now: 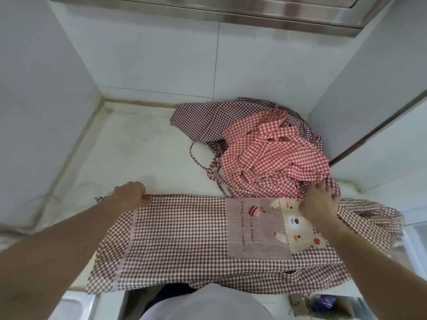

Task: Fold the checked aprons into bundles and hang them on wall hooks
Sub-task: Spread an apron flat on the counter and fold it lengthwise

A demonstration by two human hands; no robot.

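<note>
A brown-and-white checked apron (180, 239) lies spread flat across the near edge of a white counter (143, 158), its pocket showing a cartoon bear. My left hand (130, 194) pinches the apron's far left edge. My right hand (320, 202) presses on the far edge by the pocket, fingers partly spread over the cloth. Behind it sits a crumpled red checked apron (275, 155), lying on top of a dark purple checked apron (203, 118) at the back right.
White tiled walls (161, 58) close the counter in at the back and both sides. A steel range hood (231, 10) hangs overhead. Thin apron straps (196, 155) trail on the counter. The apron's right side droops over the counter edge.
</note>
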